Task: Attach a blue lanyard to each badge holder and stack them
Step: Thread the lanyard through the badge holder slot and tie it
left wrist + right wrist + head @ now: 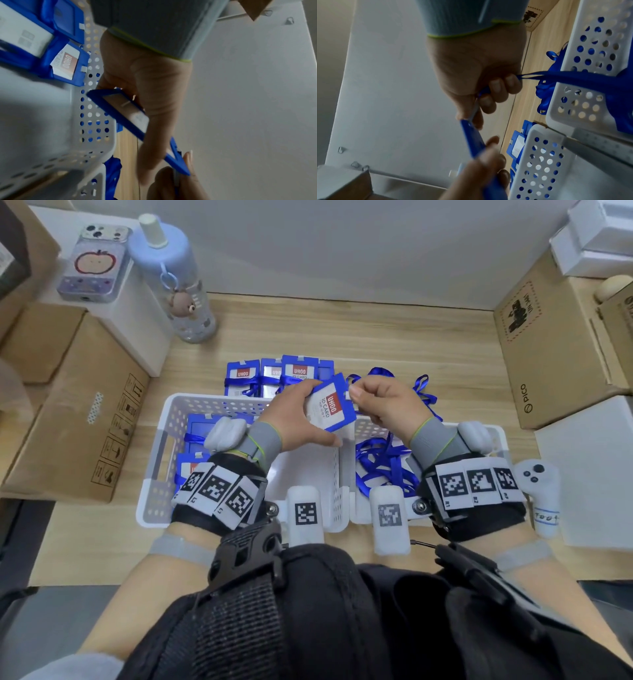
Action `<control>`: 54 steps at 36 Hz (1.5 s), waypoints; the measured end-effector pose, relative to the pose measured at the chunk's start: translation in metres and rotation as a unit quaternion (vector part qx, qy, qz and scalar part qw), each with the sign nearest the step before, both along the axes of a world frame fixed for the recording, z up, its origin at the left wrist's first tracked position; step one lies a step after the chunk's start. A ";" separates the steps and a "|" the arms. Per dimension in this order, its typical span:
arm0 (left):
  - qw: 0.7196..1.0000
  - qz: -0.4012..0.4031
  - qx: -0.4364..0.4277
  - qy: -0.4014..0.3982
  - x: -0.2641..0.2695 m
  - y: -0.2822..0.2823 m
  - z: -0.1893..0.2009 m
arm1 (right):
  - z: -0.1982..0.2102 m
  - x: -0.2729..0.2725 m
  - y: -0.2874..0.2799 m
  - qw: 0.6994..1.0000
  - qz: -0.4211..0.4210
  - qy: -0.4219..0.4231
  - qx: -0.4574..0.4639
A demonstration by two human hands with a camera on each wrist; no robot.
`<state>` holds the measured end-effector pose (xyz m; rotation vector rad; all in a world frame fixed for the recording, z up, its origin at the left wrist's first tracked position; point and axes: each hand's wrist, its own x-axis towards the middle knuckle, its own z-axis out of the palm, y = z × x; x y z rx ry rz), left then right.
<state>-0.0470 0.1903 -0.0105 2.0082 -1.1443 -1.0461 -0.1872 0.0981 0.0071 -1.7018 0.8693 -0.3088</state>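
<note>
Holding a blue badge holder (327, 405) above the far rim of the white perforated basket (164, 419), the left hand (291, 419) has its fingers curled round the holder's left edge and its thumb under the near corner. The holder is tilted, its card with red "UHOO ID CARD" lettering facing up. The right hand (383, 402) meets it at the top right corner, where thumb and forefinger pinch a small pale clip. In the right wrist view the remaining fingers (498, 88) of that hand are curled round a blue lanyard (573, 77) whose strap runs taut from the fist across to the basket's right compartment. Whether the clip is already through the holder's slot cannot be told.

Inside the basket, the left compartment holds several more badge holders (198, 433), partly hidden by the left wrist rig; the middle compartment shows only its white floor; the right compartment holds a loose tangle of blue lanyards (380, 463). Just beyond the basket's far rim, on the wooden bench (342, 330), a row of finished holders (274, 374) lies with blue straps wrapped round them, and to their right more loose lanyard loops spill on the bench. Well beyond the basket's far left corner stands a pale blue bottle (178, 278) with a bear charm.
</note>
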 end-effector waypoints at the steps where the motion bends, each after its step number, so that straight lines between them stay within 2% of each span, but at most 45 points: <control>1: 0.999 0.013 0.001 0.050 -0.001 0.000 0.001 | -0.001 0.001 -0.001 1.000 -0.020 -0.008 -0.015; 3: 0.991 0.033 -0.007 0.129 -0.003 0.000 0.002 | -0.001 0.001 -0.003 0.998 -0.042 -0.009 -0.041; 5: 0.983 0.060 -0.009 0.173 -0.006 -0.003 0.005 | 0.000 0.002 -0.002 0.997 -0.032 0.011 -0.065; 7: 0.970 0.108 0.014 0.218 -0.009 -0.008 0.011 | 0.000 0.004 0.000 0.991 0.009 0.067 -0.119; 10: 0.948 0.169 0.033 0.268 -0.007 -0.013 0.016 | 0.001 0.004 0.007 0.961 0.106 0.171 -0.189; 13: 0.965 0.169 0.027 0.201 -0.002 -0.012 0.015 | 0.010 0.008 0.015 0.942 0.177 0.200 -0.205; 17: 0.987 0.145 -0.026 0.061 0.003 -0.011 0.008 | 0.027 0.011 0.017 0.930 0.214 0.187 -0.234; 19: 0.992 0.123 -0.018 0.015 0.003 -0.010 0.006 | 0.033 0.013 0.015 0.927 0.219 0.167 -0.255; 23: 0.997 0.048 -0.011 -0.066 -0.002 -0.009 0.008 | 0.038 0.014 0.003 0.915 0.216 0.167 -0.296; 27: 0.992 -0.082 -0.035 -0.089 -0.005 -0.007 0.015 | 0.037 0.010 -0.009 0.916 0.183 0.164 -0.316; 29: 0.990 -0.117 -0.052 -0.063 -0.007 -0.005 0.018 | 0.033 0.006 -0.013 0.931 0.146 0.134 -0.307; 31: 0.991 -0.117 -0.058 -0.034 -0.006 -0.005 0.020 | 0.028 0.003 -0.015 0.947 0.105 0.102 -0.286; 34: 0.992 -0.115 -0.041 -0.005 -0.004 -0.004 0.022 | 0.017 -0.001 -0.014 0.973 0.049 0.076 -0.212; 36: 0.993 -0.102 -0.031 0.058 0.000 -0.003 0.023 | 0.006 -0.003 -0.014 0.984 0.027 0.086 -0.156; 41: 0.964 0.007 -0.094 0.247 -0.001 -0.005 0.018 | -0.001 -0.005 -0.005 0.989 0.036 0.120 -0.073; 44: 0.945 0.121 -0.097 0.287 -0.001 -0.007 0.019 | 0.002 -0.004 0.003 0.981 0.101 0.144 -0.080; 46: 0.960 0.157 -0.073 0.222 -0.001 -0.008 0.018 | 0.009 -0.004 0.007 0.971 0.142 0.169 -0.094; 50: 0.989 0.136 -0.028 0.048 -0.002 -0.009 0.012 | 0.024 0.002 0.010 0.936 0.230 0.203 -0.174; 52: 0.991 0.106 -0.004 -0.085 -0.001 -0.010 0.010 | 0.028 0.005 0.011 0.920 0.254 0.211 -0.210; 54: 0.984 0.064 -0.002 -0.167 0.000 -0.011 0.011 | 0.029 0.007 0.009 0.916 0.254 0.207 -0.230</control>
